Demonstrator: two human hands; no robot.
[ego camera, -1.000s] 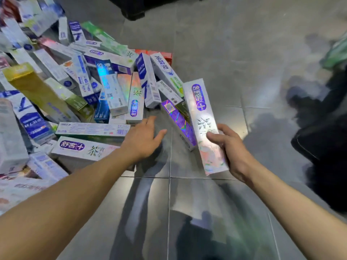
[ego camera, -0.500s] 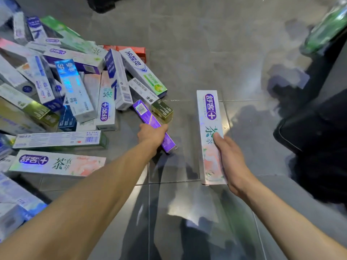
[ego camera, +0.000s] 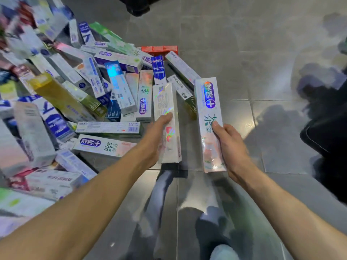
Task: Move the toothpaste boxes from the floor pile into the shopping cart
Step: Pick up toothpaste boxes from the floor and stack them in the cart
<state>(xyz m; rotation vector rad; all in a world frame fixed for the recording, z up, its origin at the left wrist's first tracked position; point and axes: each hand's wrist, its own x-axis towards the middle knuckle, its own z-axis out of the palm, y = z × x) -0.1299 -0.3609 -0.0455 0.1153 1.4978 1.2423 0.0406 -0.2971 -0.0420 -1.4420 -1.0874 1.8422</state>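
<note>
Two toothpaste boxes lie lengthwise away from the person, side by side: left hand (ego camera: 156, 136) grips the plain holographic box (ego camera: 167, 102), right hand (ego camera: 231, 147) grips the tea-printed box (ego camera: 209, 107).

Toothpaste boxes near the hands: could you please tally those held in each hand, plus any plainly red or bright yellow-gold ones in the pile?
Held in left hand: 1, white holographic box
Held in right hand: 1, white tea-print box
Red box: 1
Yellow-gold box: 1
Total: 4
</note>
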